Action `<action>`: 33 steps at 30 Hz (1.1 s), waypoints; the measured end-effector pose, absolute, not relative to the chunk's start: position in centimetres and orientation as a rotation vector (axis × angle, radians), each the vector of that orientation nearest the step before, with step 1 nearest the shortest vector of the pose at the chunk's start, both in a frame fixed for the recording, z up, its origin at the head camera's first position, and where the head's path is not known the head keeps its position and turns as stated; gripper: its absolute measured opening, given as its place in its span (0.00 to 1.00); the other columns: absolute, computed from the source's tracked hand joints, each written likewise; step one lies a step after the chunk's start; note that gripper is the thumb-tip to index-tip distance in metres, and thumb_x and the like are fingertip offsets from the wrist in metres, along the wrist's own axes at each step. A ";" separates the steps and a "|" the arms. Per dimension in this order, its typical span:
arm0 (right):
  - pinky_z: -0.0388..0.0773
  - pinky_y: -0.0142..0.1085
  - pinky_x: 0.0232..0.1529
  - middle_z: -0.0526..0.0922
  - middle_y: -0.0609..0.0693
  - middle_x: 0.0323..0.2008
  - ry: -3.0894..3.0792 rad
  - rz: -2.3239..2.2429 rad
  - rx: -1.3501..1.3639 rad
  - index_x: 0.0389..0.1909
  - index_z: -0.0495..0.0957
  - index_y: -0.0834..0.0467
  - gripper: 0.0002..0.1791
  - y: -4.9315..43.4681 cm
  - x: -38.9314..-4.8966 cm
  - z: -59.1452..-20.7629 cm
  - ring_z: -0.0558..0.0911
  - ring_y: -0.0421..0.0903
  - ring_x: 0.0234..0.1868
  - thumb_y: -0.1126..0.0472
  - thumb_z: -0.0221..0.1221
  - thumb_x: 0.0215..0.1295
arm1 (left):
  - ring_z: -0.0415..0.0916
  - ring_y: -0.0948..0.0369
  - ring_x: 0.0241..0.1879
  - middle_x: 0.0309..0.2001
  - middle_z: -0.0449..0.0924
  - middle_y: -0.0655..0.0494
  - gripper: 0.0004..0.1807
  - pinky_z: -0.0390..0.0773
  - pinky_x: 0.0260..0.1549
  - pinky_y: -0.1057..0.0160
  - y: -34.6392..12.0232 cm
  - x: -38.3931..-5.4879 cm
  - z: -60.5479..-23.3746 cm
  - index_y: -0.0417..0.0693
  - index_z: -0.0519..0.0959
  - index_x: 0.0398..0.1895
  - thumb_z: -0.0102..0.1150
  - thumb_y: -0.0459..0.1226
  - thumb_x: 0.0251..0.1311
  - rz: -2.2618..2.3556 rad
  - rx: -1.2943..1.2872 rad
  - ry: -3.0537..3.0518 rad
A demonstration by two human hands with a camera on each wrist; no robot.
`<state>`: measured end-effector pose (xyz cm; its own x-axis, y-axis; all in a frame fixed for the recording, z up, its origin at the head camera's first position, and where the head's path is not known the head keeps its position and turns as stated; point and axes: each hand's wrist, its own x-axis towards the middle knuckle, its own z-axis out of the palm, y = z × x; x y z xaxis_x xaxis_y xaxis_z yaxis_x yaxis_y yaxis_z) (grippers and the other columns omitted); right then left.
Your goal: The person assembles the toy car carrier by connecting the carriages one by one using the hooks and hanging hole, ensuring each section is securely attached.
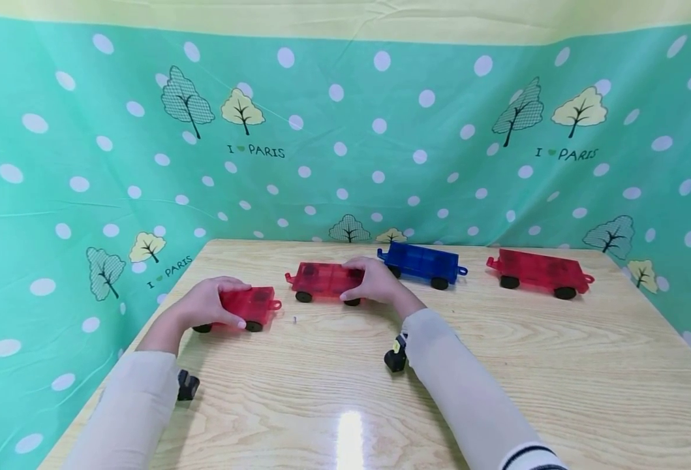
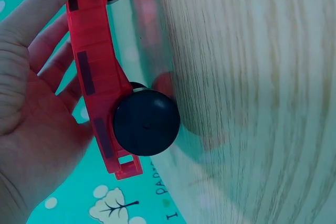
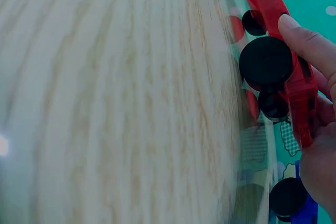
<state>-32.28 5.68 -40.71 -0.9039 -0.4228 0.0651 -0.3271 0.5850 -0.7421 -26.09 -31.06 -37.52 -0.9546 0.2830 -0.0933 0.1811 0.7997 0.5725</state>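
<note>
Two see-through red toy train cars with black wheels stand on the table at left. My left hand (image 1: 213,303) grips the leftmost red car (image 1: 256,300), thumb on its near side; its loop hitch points right. In the left wrist view, this red car (image 2: 92,61) shows a big black wheel and its other hitch. My right hand (image 1: 376,281) holds the second red car (image 1: 318,277) by its right end, the hook facing left. The right wrist view shows the thumb against the side of that red car (image 3: 302,90). A gap separates the two held cars.
A blue toy train car (image 1: 421,261) stands just right of my right hand, farther back. Another red car (image 1: 539,271) sits at the back right. Behind the wooden table (image 1: 298,391) hangs a green dotted curtain (image 1: 322,130). Black wrist devices show under both sleeves.
</note>
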 end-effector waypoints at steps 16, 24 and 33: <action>0.61 0.44 0.68 0.70 0.51 0.67 2.651 -1.261 -0.690 0.64 0.75 0.54 0.40 6.3 -31.1 -40.8 0.63 0.51 0.70 0.54 0.77 0.47 | 0.62 0.39 0.59 0.64 0.67 0.38 0.48 0.81 0.42 0.50 -31.0 -25.9 -37.2 0.41 0.73 0.65 0.81 0.49 0.38 0.830 0.331 2.822; 0.63 0.45 0.67 0.72 0.50 0.65 2.628 -1.282 -0.676 0.63 0.76 0.53 0.39 6.7 -30.4 -40.9 0.64 0.50 0.70 0.54 0.77 0.46 | 0.62 0.38 0.60 0.64 0.66 0.38 0.48 0.82 0.41 0.51 -31.2 -26.1 -36.9 0.42 0.72 0.66 0.81 0.49 0.38 0.854 0.319 2.812; 0.65 0.44 0.66 0.71 0.48 0.66 2.591 -1.302 -0.669 0.63 0.76 0.52 0.39 7.1 -29.7 -41.1 0.63 0.49 0.70 0.55 0.77 0.46 | 0.62 0.39 0.60 0.63 0.67 0.39 0.48 0.82 0.40 0.51 -31.4 -26.2 -36.6 0.42 0.73 0.65 0.80 0.51 0.38 0.846 0.367 2.825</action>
